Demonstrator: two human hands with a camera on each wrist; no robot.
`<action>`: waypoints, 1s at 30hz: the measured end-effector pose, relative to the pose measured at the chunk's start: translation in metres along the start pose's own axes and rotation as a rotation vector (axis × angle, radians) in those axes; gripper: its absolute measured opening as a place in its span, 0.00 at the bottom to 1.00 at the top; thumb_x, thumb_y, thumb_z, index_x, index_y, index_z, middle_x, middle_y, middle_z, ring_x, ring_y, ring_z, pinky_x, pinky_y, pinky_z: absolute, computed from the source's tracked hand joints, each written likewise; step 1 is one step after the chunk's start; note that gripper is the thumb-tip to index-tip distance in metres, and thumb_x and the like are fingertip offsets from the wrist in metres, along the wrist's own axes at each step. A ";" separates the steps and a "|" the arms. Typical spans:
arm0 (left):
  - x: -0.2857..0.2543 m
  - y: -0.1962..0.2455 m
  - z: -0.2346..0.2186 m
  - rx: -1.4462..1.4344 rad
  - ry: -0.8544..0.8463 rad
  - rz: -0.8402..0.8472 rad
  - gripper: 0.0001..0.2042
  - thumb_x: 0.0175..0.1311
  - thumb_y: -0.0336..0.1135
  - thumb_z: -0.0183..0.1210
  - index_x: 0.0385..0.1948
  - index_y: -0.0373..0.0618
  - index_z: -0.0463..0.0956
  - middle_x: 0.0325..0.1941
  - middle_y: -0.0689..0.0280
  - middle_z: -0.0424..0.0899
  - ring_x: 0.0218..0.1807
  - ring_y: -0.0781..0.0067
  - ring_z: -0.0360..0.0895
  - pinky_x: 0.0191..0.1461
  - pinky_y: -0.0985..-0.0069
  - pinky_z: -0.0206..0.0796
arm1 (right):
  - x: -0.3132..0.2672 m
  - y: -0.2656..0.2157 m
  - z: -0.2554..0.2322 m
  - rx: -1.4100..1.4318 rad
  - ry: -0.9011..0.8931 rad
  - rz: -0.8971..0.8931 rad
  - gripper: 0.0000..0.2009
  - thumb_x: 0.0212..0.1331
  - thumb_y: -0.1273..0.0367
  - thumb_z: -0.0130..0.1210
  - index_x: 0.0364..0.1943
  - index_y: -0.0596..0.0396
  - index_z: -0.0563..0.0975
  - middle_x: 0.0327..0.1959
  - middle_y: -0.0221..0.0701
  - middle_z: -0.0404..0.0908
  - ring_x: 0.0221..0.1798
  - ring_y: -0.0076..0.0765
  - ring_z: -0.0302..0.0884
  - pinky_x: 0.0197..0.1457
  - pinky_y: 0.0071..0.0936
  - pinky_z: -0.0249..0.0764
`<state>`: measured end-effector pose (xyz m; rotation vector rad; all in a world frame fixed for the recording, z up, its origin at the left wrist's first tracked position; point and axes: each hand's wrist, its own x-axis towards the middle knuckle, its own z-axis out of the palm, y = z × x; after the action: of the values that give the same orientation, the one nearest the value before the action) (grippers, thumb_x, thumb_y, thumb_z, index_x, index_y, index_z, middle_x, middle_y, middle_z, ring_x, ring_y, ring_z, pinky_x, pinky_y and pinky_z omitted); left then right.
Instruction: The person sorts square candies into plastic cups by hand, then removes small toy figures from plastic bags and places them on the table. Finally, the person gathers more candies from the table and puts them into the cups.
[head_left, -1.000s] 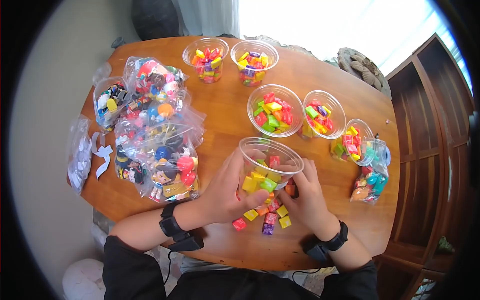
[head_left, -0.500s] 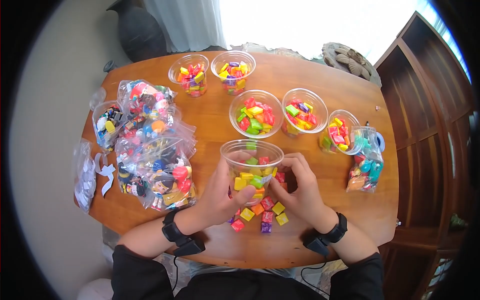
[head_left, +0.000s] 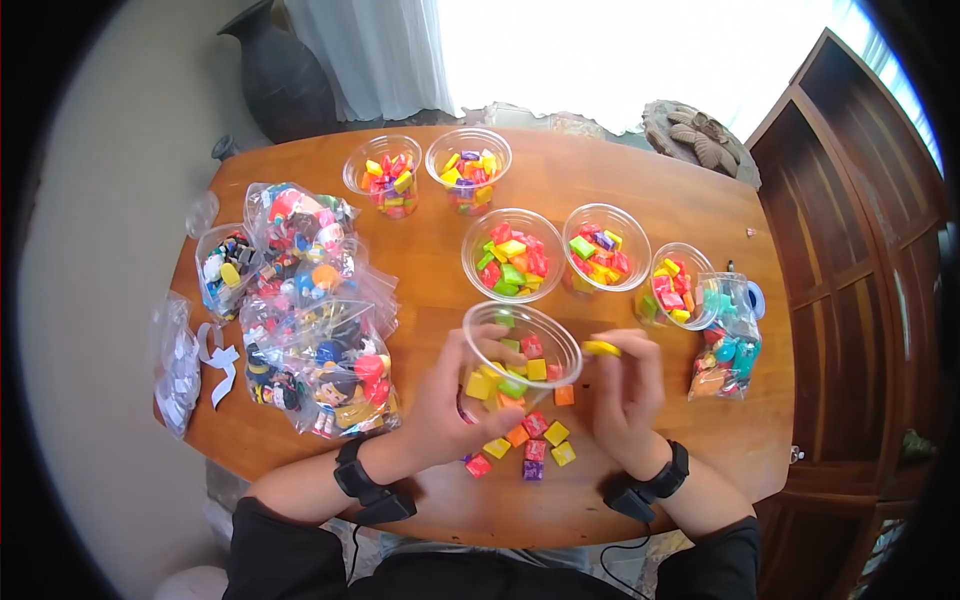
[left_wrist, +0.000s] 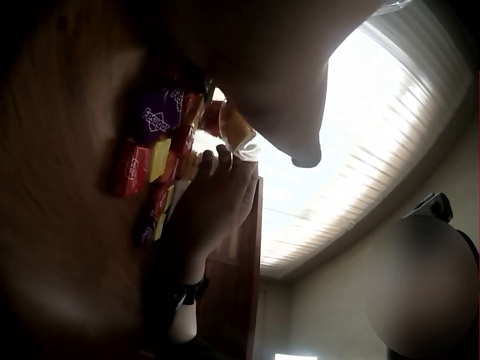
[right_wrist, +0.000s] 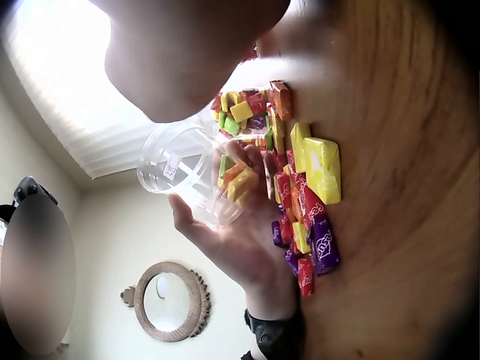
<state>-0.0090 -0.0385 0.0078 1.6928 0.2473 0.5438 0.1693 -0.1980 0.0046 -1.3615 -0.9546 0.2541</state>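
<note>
My left hand (head_left: pixel 452 402) grips a clear plastic cup (head_left: pixel 548 385) around its left side, the thumb across the front. Yellow, green, orange and red wrapped candies (head_left: pixel 513 386) sit inside it, and the cup leans toward the right. At the right of its rim, my right hand (head_left: pixel 628 395) pinches a yellow wrapped candy (head_left: pixel 601 348) between thumb and fingertips. Loose candies (head_left: pixel 535 450) in red, yellow, orange and purple wrappers lie on the table below the cup. In the right wrist view the left hand (right_wrist: pixel 251 255) curves round the cup (right_wrist: pixel 161 169), which bears a small label.
Several filled cups (head_left: pixel 512 255) stand beyond the held one. Bags of toy figures (head_left: pixel 320 330) cover the left of the wooden table (head_left: pixel 420 490), beside a bag of white pieces (head_left: pixel 176 370) and a white ribbon (head_left: pixel 222 370). Another toy bag (head_left: pixel 725 345) lies at the right.
The right hand has drawn away from the cup's right side and now holds a yellow candy by the rim. The left hand still holds the cup, now leaning more to the right.
</note>
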 end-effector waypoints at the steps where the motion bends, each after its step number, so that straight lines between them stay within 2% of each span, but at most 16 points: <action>1: 0.000 0.002 0.000 0.025 -0.012 0.005 0.41 0.69 0.48 0.75 0.75 0.37 0.62 0.66 0.57 0.83 0.69 0.64 0.80 0.77 0.63 0.68 | -0.001 -0.003 -0.003 -0.020 0.100 -0.189 0.08 0.80 0.77 0.56 0.57 0.58 0.77 0.45 0.34 0.80 0.49 0.33 0.78 0.53 0.29 0.76; 2: 0.000 0.004 -0.002 0.154 -0.055 0.050 0.42 0.67 0.50 0.76 0.76 0.39 0.64 0.67 0.58 0.84 0.70 0.59 0.79 0.80 0.59 0.64 | -0.003 -0.006 -0.008 -0.065 0.132 -0.283 0.09 0.79 0.75 0.57 0.57 0.58 0.81 0.48 0.38 0.81 0.52 0.39 0.78 0.57 0.32 0.75; 3: 0.001 0.006 -0.003 0.283 -0.099 0.095 0.43 0.64 0.51 0.77 0.76 0.41 0.67 0.68 0.59 0.84 0.71 0.55 0.79 0.82 0.55 0.60 | -0.003 -0.011 -0.013 -0.063 0.133 -0.282 0.09 0.79 0.75 0.57 0.57 0.58 0.81 0.48 0.38 0.81 0.52 0.39 0.78 0.57 0.32 0.75; 4: 0.003 0.005 -0.003 0.331 -0.105 0.145 0.45 0.60 0.54 0.78 0.77 0.44 0.69 0.69 0.61 0.85 0.73 0.49 0.76 0.85 0.49 0.54 | -0.002 -0.016 -0.018 -0.216 0.024 -0.349 0.09 0.78 0.73 0.59 0.56 0.57 0.83 0.50 0.39 0.81 0.53 0.40 0.77 0.58 0.34 0.75; 6: 0.004 0.005 -0.001 0.345 -0.112 0.164 0.45 0.61 0.54 0.78 0.77 0.44 0.68 0.69 0.60 0.85 0.73 0.51 0.76 0.85 0.48 0.54 | 0.001 -0.020 -0.023 -0.374 -0.168 -0.393 0.09 0.74 0.69 0.63 0.52 0.57 0.88 0.54 0.40 0.81 0.55 0.44 0.77 0.59 0.38 0.76; 10: 0.001 0.002 0.000 0.272 -0.087 0.126 0.45 0.63 0.51 0.78 0.78 0.41 0.65 0.70 0.60 0.84 0.74 0.51 0.76 0.85 0.51 0.55 | 0.005 -0.019 -0.019 -0.402 -0.189 -0.452 0.12 0.77 0.70 0.60 0.58 0.59 0.84 0.55 0.41 0.80 0.54 0.44 0.77 0.60 0.37 0.75; 13: 0.002 0.003 -0.001 0.180 -0.046 0.088 0.44 0.65 0.46 0.77 0.78 0.37 0.63 0.70 0.57 0.84 0.76 0.52 0.76 0.85 0.54 0.57 | 0.000 -0.016 -0.013 -0.212 -0.088 -0.340 0.12 0.78 0.73 0.56 0.61 0.62 0.80 0.55 0.43 0.79 0.53 0.42 0.76 0.59 0.35 0.75; 15: 0.005 0.004 -0.002 0.159 -0.043 0.083 0.43 0.66 0.44 0.76 0.77 0.35 0.63 0.70 0.55 0.84 0.77 0.54 0.75 0.85 0.56 0.58 | -0.006 -0.009 -0.006 0.113 -0.049 -0.041 0.12 0.78 0.76 0.53 0.60 0.62 0.76 0.54 0.44 0.77 0.51 0.39 0.76 0.58 0.34 0.74; 16: 0.006 0.003 0.000 0.116 -0.007 0.103 0.42 0.67 0.44 0.76 0.77 0.34 0.62 0.70 0.54 0.84 0.77 0.55 0.75 0.85 0.57 0.59 | -0.006 -0.009 0.000 0.218 -0.010 0.137 0.09 0.74 0.76 0.59 0.54 0.60 0.78 0.52 0.43 0.77 0.50 0.36 0.76 0.55 0.32 0.74; 17: 0.007 0.003 0.001 0.073 0.028 0.124 0.41 0.68 0.43 0.75 0.76 0.32 0.62 0.71 0.53 0.83 0.78 0.56 0.75 0.85 0.58 0.60 | -0.002 -0.010 -0.002 0.220 -0.009 0.132 0.09 0.74 0.76 0.59 0.54 0.60 0.78 0.52 0.43 0.77 0.50 0.36 0.76 0.55 0.32 0.74; 19: 0.004 0.003 0.001 0.035 0.030 0.100 0.40 0.69 0.44 0.75 0.75 0.31 0.63 0.71 0.52 0.83 0.79 0.56 0.75 0.85 0.57 0.60 | 0.007 -0.013 -0.009 -0.132 -0.423 0.284 0.11 0.68 0.74 0.66 0.52 0.59 0.80 0.53 0.43 0.78 0.50 0.42 0.78 0.55 0.34 0.75; 20: 0.002 0.004 -0.001 0.056 0.011 0.081 0.40 0.69 0.44 0.75 0.75 0.31 0.63 0.71 0.52 0.83 0.78 0.55 0.75 0.84 0.57 0.61 | 0.012 -0.010 -0.010 -0.314 -0.489 0.008 0.18 0.61 0.71 0.73 0.53 0.59 0.82 0.55 0.44 0.79 0.51 0.50 0.77 0.57 0.39 0.77; 24: 0.000 0.001 -0.006 0.126 -0.025 0.077 0.40 0.66 0.47 0.76 0.74 0.36 0.67 0.73 0.52 0.81 0.78 0.52 0.75 0.83 0.56 0.63 | 0.018 -0.017 -0.008 -0.416 -0.602 -0.059 0.26 0.55 0.66 0.78 0.58 0.58 0.82 0.58 0.43 0.80 0.57 0.55 0.75 0.61 0.47 0.77; 27: 0.003 -0.002 -0.004 0.119 -0.024 0.062 0.40 0.64 0.51 0.77 0.73 0.40 0.70 0.73 0.52 0.80 0.79 0.47 0.73 0.83 0.54 0.62 | 0.018 -0.010 -0.011 -0.403 -0.666 -0.143 0.24 0.54 0.66 0.78 0.55 0.57 0.83 0.59 0.43 0.80 0.58 0.55 0.75 0.62 0.49 0.77; 29: 0.001 -0.001 -0.004 0.205 -0.057 0.051 0.40 0.65 0.47 0.75 0.72 0.35 0.66 0.69 0.53 0.84 0.77 0.45 0.75 0.84 0.51 0.61 | 0.019 -0.012 -0.010 -0.395 -0.688 -0.124 0.23 0.52 0.66 0.79 0.52 0.55 0.83 0.59 0.41 0.81 0.58 0.54 0.77 0.59 0.50 0.76; 30: -0.005 -0.007 0.001 0.130 -0.009 0.014 0.43 0.64 0.55 0.76 0.75 0.39 0.68 0.72 0.52 0.79 0.78 0.43 0.71 0.86 0.47 0.55 | 0.019 -0.012 -0.009 -0.428 -0.706 -0.132 0.22 0.51 0.66 0.79 0.50 0.53 0.83 0.58 0.40 0.82 0.58 0.53 0.77 0.57 0.49 0.75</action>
<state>-0.0116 -0.0402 0.0004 1.8240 0.2691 0.5400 0.1830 -0.1949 0.0242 -1.6200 -1.7577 0.4646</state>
